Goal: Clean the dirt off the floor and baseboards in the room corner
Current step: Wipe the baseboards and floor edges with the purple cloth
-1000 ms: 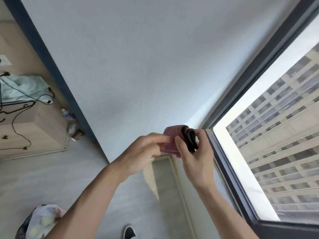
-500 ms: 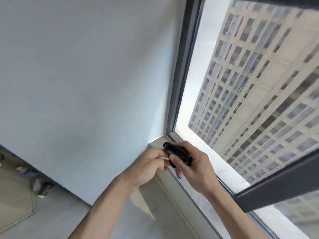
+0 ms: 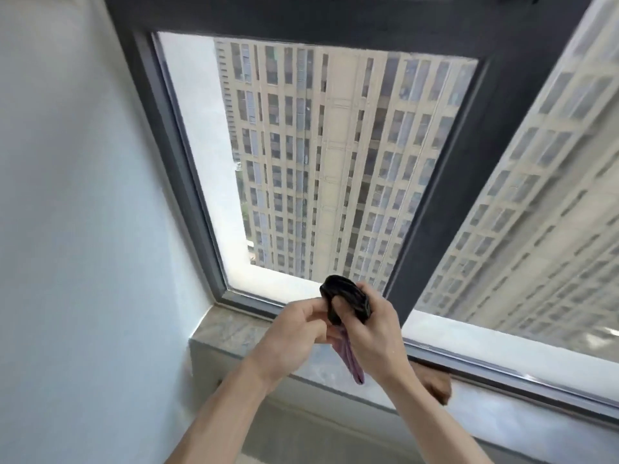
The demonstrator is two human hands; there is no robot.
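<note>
Both hands meet above the grey marble window sill [image 3: 231,333]: the right hand [image 3: 371,333] clenches a dark, bunched purple cleaning cloth [image 3: 346,301], whose loose tail hangs down and toward the viewer, while the left hand [image 3: 294,333] pinches its near-left edge. The cloth thus lies within both sets of fingers, its long axis running far-to-near. The floor corner and baseboards lie out of view, presumably below and nearer than the hands.
</note>
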